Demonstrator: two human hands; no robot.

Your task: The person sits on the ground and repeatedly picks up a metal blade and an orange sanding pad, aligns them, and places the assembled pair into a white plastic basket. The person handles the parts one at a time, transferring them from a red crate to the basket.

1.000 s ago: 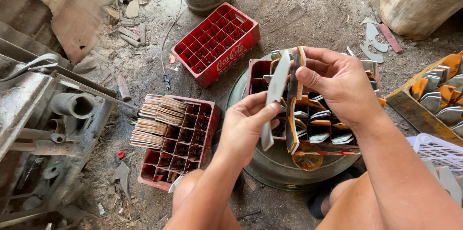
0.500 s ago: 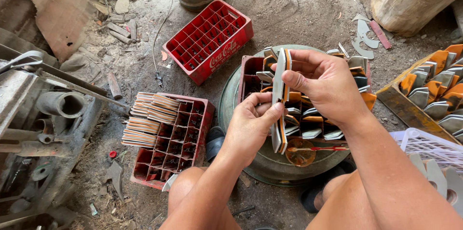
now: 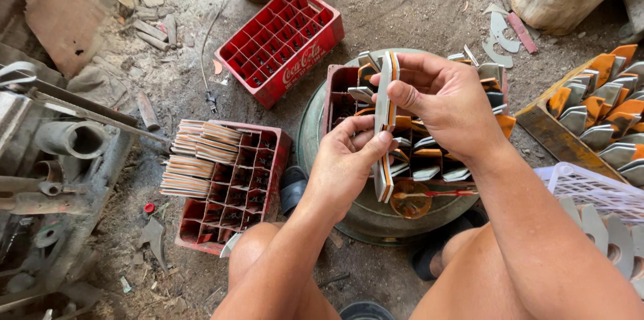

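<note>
My right hand (image 3: 446,102) pinches the top of a small stack of flat, narrow metal blades (image 3: 385,102) painted grey, white and orange, held upright. My left hand (image 3: 349,159) grips the same stack lower down, thumb pressed on its face. Both hands hover over a red crate (image 3: 339,88) filled with more orange and grey blades (image 3: 429,159), which rests on a round metal drum lid (image 3: 315,125). A screwdriver with a red shaft (image 3: 436,194) lies on the lid's near side.
A red crate (image 3: 235,186) on the left holds stacked striped blades (image 3: 198,155) in its left cells. An empty red crate (image 3: 278,45) lies further back. A wooden tray of orange blades (image 3: 597,115) is on the right, a white basket (image 3: 590,189) below it, machinery (image 3: 60,159) at left.
The blade stack has been turned more upright and squared up between both hands. The view has shifted slightly; the hands stay over the middle crate.
</note>
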